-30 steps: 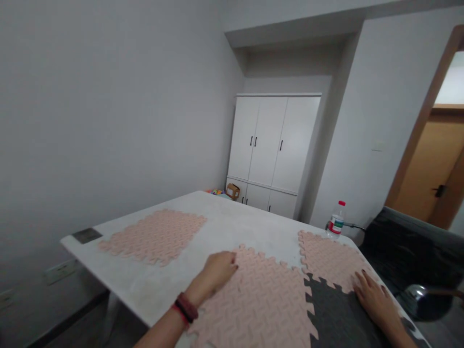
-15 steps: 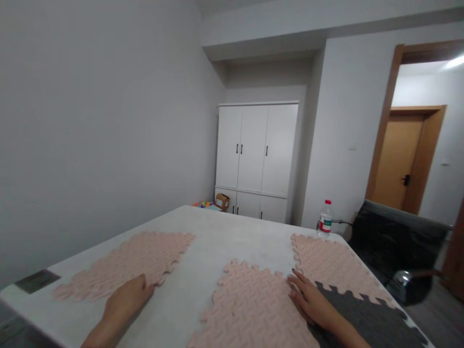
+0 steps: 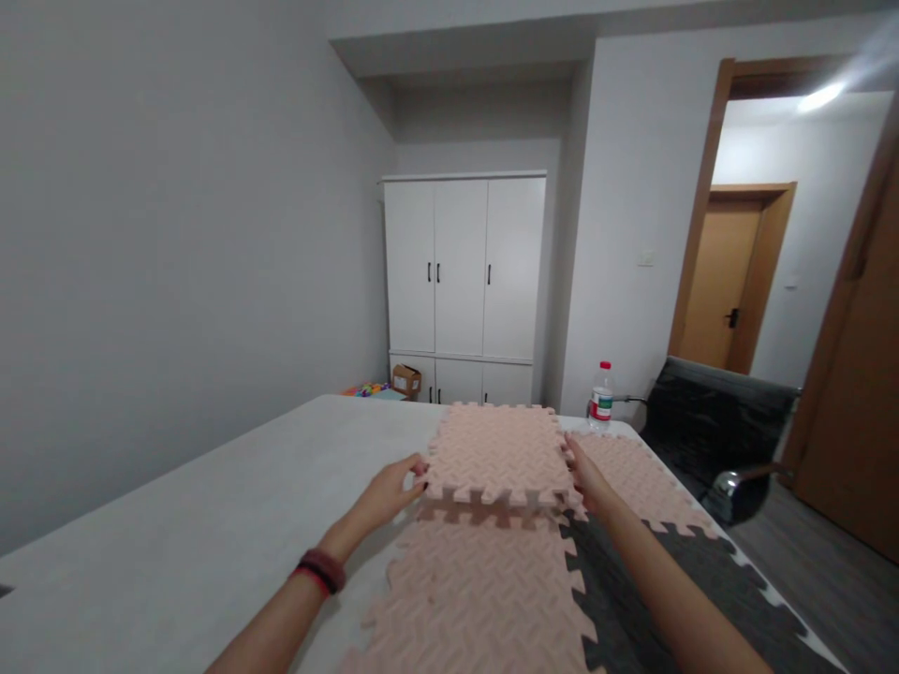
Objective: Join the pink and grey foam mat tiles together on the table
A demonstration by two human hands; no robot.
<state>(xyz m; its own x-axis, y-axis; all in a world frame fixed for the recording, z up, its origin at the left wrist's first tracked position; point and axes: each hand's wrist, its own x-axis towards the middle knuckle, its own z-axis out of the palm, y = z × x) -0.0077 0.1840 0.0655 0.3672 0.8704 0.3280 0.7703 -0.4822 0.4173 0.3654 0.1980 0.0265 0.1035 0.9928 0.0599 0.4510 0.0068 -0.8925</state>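
A pink interlocking foam mat tile [image 3: 500, 454] is held just above the white table [image 3: 267, 487], its toothed near edge over the far edge of a second pink tile [image 3: 478, 590] lying flat. My left hand [image 3: 397, 487] pinches its left edge between thumb and fingers. At its right edge, my right hand [image 3: 584, 473] is closed with the fingers partly hidden. A dark grey tile [image 3: 660, 590] lies right of the near pink tile, partly under my right forearm. Beyond it lies another pink tile [image 3: 646, 477].
A water bottle with a red cap [image 3: 602, 398] stands at the table's far right corner. A black chair [image 3: 716, 421] is beside the right edge. Behind the table are a white cabinet [image 3: 464, 271], a cardboard box [image 3: 406, 379] and colourful small items [image 3: 365, 389].
The pink tile from the left of the table has moved right and is now held between both hands. My left hand has moved right and away from me; my view has shifted right.
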